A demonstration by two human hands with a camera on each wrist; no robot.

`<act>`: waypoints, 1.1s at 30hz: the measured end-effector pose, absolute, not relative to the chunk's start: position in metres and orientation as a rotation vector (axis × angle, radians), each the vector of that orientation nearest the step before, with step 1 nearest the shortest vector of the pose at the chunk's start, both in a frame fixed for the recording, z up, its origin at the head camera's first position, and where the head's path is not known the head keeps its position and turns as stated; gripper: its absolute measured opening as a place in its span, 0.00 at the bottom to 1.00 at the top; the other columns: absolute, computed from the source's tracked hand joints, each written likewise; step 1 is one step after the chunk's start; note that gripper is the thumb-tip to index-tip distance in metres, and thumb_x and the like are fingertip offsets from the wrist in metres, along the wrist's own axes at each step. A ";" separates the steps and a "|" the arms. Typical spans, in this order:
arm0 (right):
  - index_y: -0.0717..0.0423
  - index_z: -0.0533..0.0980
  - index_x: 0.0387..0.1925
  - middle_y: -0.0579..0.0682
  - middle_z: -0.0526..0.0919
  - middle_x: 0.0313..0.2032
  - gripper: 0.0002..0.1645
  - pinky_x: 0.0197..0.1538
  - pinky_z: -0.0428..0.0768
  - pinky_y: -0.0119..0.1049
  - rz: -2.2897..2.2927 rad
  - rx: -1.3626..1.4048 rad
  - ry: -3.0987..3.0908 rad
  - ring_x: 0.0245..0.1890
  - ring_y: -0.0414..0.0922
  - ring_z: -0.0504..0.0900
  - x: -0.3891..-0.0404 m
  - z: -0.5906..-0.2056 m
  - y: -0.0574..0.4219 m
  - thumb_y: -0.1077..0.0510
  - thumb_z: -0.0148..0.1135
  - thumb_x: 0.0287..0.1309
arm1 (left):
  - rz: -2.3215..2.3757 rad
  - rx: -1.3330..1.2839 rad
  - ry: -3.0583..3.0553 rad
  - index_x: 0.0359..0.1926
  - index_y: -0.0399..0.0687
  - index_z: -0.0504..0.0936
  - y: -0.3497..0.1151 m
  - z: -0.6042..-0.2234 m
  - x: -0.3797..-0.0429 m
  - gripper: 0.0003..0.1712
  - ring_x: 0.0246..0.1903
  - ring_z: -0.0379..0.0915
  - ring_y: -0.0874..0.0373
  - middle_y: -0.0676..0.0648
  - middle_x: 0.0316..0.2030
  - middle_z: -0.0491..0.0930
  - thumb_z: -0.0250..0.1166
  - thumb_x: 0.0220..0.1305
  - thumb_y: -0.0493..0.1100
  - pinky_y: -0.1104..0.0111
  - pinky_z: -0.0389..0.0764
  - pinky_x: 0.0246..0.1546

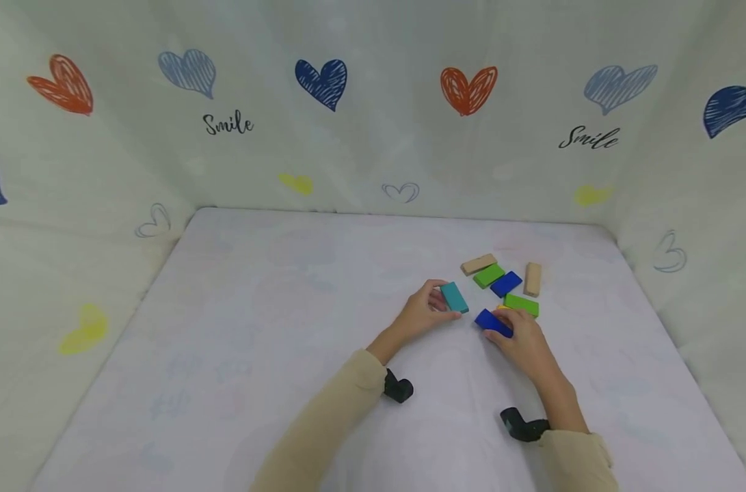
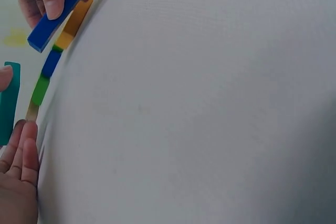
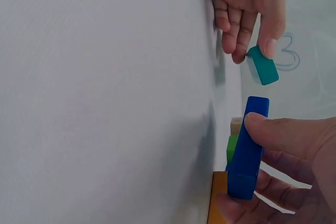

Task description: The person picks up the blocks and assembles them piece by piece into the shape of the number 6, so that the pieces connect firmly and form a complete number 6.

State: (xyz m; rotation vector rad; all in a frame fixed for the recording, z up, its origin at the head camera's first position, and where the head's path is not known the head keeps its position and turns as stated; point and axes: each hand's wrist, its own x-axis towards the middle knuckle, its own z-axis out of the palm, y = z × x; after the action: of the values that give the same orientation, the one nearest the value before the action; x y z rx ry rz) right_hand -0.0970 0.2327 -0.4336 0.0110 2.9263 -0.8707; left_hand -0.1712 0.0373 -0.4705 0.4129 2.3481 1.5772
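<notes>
My left hand (image 1: 426, 309) pinches a teal block (image 1: 455, 298) between thumb and fingers, held a little above the table. Just to its right, my right hand (image 1: 520, 339) grips a dark blue block (image 1: 493, 323) by its sides; the right wrist view shows the thumb on this blue block (image 3: 248, 148). The two held blocks are close together but apart. An orange-yellow block (image 2: 74, 23) lies mostly hidden behind the right hand in the head view. Beyond the hands lie a green block (image 1: 522, 305), a second blue block (image 1: 506, 284) and another green block (image 1: 489, 275).
Two plain wooden blocks lie at the far side of the group, one wooden block (image 1: 478, 264) to the left and one upright-lying wooden block (image 1: 533, 279) to the right. A white cloth covers the table (image 1: 256, 307). Behind it hangs a curtain (image 1: 373, 137) printed with hearts.
</notes>
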 end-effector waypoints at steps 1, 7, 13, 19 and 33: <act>0.65 0.68 0.56 0.67 0.70 0.51 0.28 0.56 0.68 0.59 -0.877 0.005 2.927 0.54 0.63 0.69 -0.098 -0.434 0.231 0.56 0.61 0.57 | 1.579 0.406 2.341 0.61 0.51 0.65 0.034 -0.471 -0.171 0.37 0.39 0.72 0.63 0.49 0.42 0.76 0.70 0.51 0.48 0.75 0.74 0.42; 0.62 0.68 0.57 0.65 0.70 0.51 0.27 0.55 0.70 0.58 -0.917 -0.022 2.917 0.53 0.61 0.71 -0.106 -0.435 0.221 0.55 0.61 0.58 | 1.608 0.377 2.341 0.62 0.52 0.63 0.014 -0.472 -0.172 0.38 0.37 0.74 0.63 0.49 0.40 0.78 0.70 0.52 0.49 0.72 0.75 0.41; 0.62 0.68 0.56 0.64 0.70 0.50 0.26 0.56 0.69 0.57 -0.963 -0.076 2.920 0.52 0.60 0.70 -0.115 -0.434 0.209 0.56 0.61 0.57 | 1.614 0.356 2.357 0.62 0.51 0.63 -0.004 -0.470 -0.173 0.38 0.36 0.74 0.63 0.49 0.39 0.78 0.70 0.52 0.48 0.71 0.75 0.40; 0.61 0.68 0.57 0.64 0.68 0.54 0.26 0.59 0.66 0.58 -1.008 -0.086 2.885 0.56 0.60 0.67 -0.124 -0.434 0.198 0.57 0.60 0.58 | 1.591 0.362 2.374 0.63 0.50 0.62 -0.023 -0.461 -0.174 0.40 0.37 0.74 0.60 0.47 0.40 0.77 0.70 0.52 0.48 0.70 0.76 0.41; 0.59 0.68 0.57 0.62 0.69 0.54 0.26 0.61 0.66 0.55 -1.091 -0.137 2.843 0.56 0.57 0.68 -0.149 -0.441 0.171 0.58 0.62 0.57 | 1.468 0.299 2.440 0.64 0.53 0.62 -0.062 -0.454 -0.181 0.40 0.40 0.75 0.57 0.47 0.42 0.75 0.70 0.51 0.47 0.64 0.76 0.44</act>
State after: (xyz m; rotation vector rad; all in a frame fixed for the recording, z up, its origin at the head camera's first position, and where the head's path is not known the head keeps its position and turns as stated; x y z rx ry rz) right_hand -0.1491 0.1714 -0.4411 -0.1368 2.8425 -1.0907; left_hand -0.1814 -0.0618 -0.4545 0.2987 2.4403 1.4679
